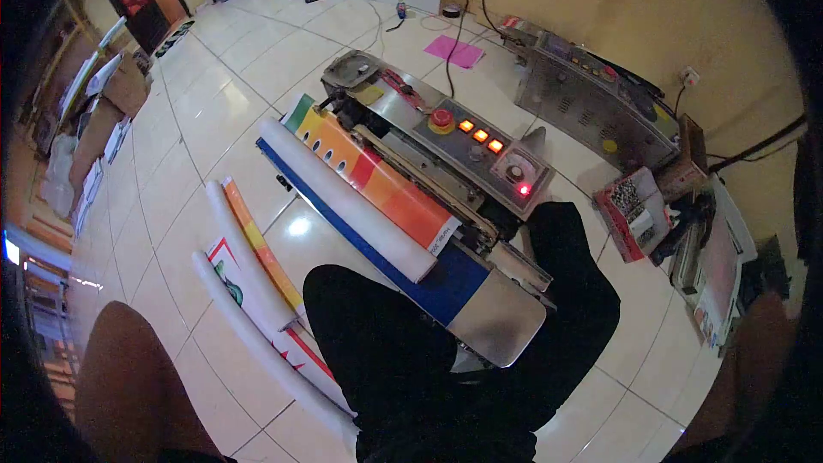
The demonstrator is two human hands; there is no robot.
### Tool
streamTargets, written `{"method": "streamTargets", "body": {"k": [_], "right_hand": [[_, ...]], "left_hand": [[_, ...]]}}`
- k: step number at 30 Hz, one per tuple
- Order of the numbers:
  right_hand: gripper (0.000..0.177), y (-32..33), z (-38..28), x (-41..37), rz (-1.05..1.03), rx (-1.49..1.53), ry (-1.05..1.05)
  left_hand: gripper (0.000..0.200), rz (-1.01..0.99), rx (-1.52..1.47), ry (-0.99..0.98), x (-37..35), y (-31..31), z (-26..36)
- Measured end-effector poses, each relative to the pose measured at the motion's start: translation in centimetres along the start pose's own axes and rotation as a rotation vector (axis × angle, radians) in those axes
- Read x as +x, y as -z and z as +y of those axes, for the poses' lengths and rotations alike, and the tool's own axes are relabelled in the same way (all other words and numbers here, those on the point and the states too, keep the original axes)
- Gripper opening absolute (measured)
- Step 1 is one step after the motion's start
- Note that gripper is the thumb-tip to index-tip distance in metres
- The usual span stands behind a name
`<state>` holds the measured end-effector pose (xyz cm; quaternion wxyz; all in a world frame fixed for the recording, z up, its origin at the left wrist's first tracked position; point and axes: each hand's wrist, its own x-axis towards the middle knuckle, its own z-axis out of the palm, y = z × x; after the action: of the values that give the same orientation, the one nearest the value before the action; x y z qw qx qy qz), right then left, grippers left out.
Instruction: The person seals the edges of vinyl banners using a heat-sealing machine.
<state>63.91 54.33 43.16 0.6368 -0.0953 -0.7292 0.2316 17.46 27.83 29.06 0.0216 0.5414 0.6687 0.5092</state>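
Neither of my hands shows; only blurred bare parts of my arms appear at the lower left (129, 377) and lower right (746, 369). Between my black-clothed legs (377, 326) stands a machine with a control panel (476, 150), a red knob (441, 120), lit orange buttons and a blue belt (463, 285). A rolled white banner (351, 201) lies along the belt, its orange and yellow printed part (386, 184) beside the machine's long bar. The metal plate (497, 317) at the belt's near end is bare.
More rolled banners (257, 266) lie on the tiled floor at left. A second grey machine (596, 99) stands by the wall, near a red box of small parts (634, 214). A pink sheet (454, 51) is behind the first machine. Cables cross the floor.
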Motion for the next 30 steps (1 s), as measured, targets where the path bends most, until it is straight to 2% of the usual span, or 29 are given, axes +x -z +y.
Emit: {"method": "streamTargets", "body": {"k": [4, 15, 24, 30], "right_hand": [[0.025, 0.8, 1.2, 1.2, -0.092, -0.002, -0.038], [0.022, -3.2, 8.7, -1.5, -0.203, 0.119, -0.146], [0.020, -0.7, 5.9, -5.9, -0.082, -0.101, -0.155], [0.019, -3.1, 6.2, -7.1, 0.035, -0.195, -0.114]], "left_hand": [[0.044, 0.032, -0.030, 0.081, -2.4, -0.6, 1.2], [0.043, 0.095, 0.067, 0.235, -6.9, 3.7, 3.7], [0.042, -0.047, -0.052, 0.082, -1.3, 3.6, 1.0], [0.042, -0.100, -0.081, -0.065, 4.7, 5.2, -0.6]]}}
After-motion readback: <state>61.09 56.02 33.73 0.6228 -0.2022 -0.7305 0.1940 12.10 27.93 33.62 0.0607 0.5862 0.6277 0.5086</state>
